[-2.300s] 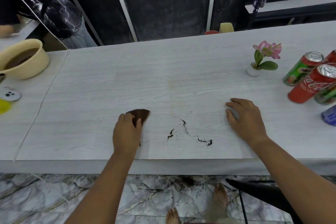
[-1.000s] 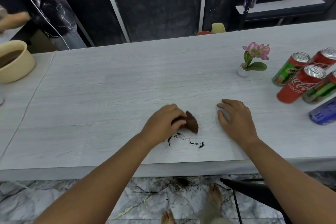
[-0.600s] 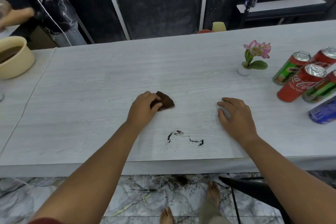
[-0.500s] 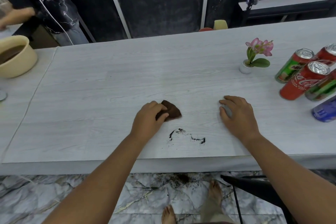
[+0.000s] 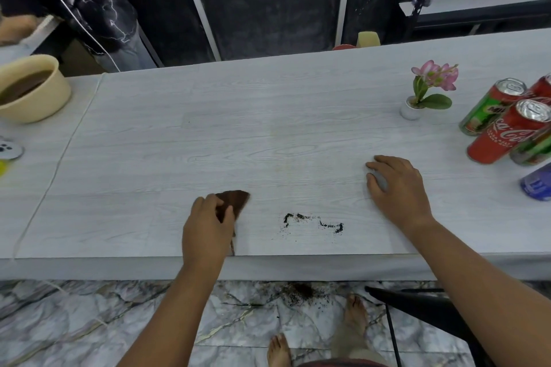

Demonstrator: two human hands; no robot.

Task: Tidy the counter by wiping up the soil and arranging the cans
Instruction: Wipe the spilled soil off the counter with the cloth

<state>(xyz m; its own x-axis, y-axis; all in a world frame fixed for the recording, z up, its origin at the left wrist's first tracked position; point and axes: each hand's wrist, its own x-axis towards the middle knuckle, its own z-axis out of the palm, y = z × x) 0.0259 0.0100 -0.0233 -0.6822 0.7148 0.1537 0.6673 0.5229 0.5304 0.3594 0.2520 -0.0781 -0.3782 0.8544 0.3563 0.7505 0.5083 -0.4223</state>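
Note:
My left hand (image 5: 207, 228) grips a brown cloth (image 5: 235, 200) on the grey counter (image 5: 268, 128), near its front edge. A thin line of dark soil (image 5: 313, 221) lies to the right of the cloth, apart from it. My right hand (image 5: 398, 185) rests flat on the counter, fingers spread, to the right of the soil. At the far right stand a green Milo can (image 5: 489, 110), a red Coca-Cola can (image 5: 510, 135) and other cans partly cut off by the frame, with a blue can (image 5: 536, 183) lying on its side.
A small potted pink flower (image 5: 423, 92) stands left of the cans. A cream pot of soil (image 5: 29, 89) sits at the far left, with another person behind it. Spilled soil (image 5: 301, 292) lies on the marble floor by my bare feet; a black chair (image 5: 423, 307) is at right.
My left hand has dragged the cloth left and toward the front edge, away from the soil line. The right hand has stayed in place.

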